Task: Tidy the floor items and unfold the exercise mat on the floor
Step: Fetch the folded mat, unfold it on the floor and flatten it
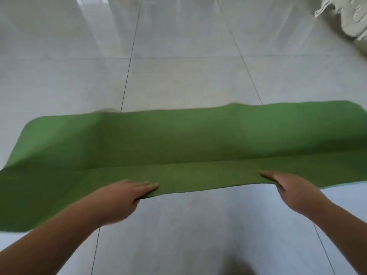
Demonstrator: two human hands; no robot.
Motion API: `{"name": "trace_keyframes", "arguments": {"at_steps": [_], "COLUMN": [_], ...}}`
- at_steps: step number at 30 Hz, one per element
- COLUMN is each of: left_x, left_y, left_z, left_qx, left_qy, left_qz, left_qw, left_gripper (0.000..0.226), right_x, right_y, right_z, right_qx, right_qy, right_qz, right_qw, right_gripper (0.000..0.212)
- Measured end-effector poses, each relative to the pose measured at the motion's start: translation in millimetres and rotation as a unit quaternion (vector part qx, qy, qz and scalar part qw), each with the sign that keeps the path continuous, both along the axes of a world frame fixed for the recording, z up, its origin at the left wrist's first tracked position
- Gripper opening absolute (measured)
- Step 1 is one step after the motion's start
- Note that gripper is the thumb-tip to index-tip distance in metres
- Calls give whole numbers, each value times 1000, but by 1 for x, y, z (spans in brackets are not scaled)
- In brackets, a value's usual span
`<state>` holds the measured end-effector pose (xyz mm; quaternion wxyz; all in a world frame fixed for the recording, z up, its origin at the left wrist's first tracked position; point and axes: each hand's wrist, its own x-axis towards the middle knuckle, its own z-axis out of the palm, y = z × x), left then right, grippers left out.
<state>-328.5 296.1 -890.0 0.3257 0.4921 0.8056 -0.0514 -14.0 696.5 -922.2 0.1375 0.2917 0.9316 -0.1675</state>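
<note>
Green exercise mat (178,139) hangs half-unfolded over the floor (178,56). Left hand (127,195) and right hand (286,187) pinch its near edge, thumbs hidden beneath. Next, probably lower it flat.

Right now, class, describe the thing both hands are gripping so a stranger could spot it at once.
Start at the pale tiled floor. Across it lies a long mat, its near edge held by the left hand and right hand. It is the only green thing there.

Your left hand (127,197) and right hand (286,187) sit at the near edge of the mat (178,143), well apart. The mat lies crosswise on the floor (178,56); furniture (349,18) stands beyond its far right corner.
</note>
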Motion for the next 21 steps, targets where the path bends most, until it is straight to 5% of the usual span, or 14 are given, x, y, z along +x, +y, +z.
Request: {"name": "trace_keyframes", "arguments": {"at_steps": [5,21], "left_x": [38,90], "left_y": [-30,-38], "left_z": [-51,-172], "left_qx": [-38,-130], "left_qy": [-36,25], "left_qz": [-44,-59], "left_qw": [998,989], "left_gripper": [96,105], "right_x": [35,75], "right_y": [-19,-71], "right_z": [-44,-149], "right_qx": [26,68], "right_qy": [-68,-257], "right_qz": [64,154], "right_qw": [995,952], "right_gripper": [75,93]}}
